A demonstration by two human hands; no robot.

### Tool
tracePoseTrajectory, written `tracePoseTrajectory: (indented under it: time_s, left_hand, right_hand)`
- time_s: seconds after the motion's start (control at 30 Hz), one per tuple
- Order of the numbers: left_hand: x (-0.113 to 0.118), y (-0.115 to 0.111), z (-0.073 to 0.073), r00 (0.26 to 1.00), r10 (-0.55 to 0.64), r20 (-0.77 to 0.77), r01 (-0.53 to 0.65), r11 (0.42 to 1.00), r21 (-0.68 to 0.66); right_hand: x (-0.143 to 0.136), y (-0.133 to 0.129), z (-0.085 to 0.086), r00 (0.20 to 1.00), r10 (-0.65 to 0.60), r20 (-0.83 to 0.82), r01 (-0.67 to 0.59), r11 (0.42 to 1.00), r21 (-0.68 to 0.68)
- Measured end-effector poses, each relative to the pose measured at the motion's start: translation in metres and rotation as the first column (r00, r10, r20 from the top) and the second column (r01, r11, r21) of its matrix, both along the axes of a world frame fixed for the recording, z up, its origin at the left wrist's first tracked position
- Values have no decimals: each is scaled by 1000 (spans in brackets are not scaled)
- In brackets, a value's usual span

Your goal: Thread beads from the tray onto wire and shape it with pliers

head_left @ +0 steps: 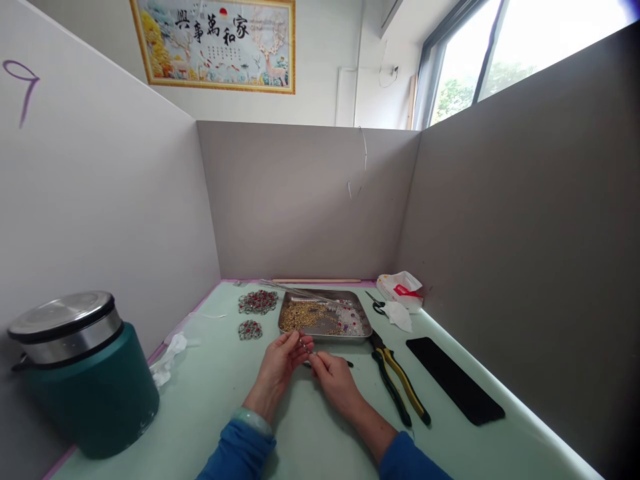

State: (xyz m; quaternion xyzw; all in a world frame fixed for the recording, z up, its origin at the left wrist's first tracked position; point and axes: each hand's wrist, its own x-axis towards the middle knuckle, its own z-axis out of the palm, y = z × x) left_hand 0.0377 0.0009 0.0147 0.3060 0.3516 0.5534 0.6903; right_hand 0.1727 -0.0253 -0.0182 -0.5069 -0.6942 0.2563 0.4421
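Observation:
My left hand (283,357) is closed in a pinch, fingers curled upward, on a small silvery beaded wire piece (304,345). The thumb and forefinger of my right hand (333,377) close at the lower end of the same piece; its fine detail is too small to make out. Just beyond my hands lies a metal tray (325,339) holding gold beads (305,315) and clear and red beads (350,320). Under my hands, a thin dark tool (350,364) is mostly hidden. Left of the tray are two piles of beaded wire pieces, a larger pile (258,302) and a smaller one (250,329).
Pliers (400,387) with yellow and dark handles lie on the right, beside a black flat slab (453,380). Behind are scissors (376,303), a tissue (399,316) and a white packet (400,288). A teal lidded container (90,393) stands left. Partitions (310,200) enclose the table.

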Motion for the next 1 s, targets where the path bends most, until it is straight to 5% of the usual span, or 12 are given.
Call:
tracePoseTrajectory:
  time_s: [1.0]
  left_hand:
    - [0, 0, -4, 995, -62, -79, 64, 998, 25]
  right_hand:
    - [2, -2, 2, 998, 51, 30, -52, 999, 15]
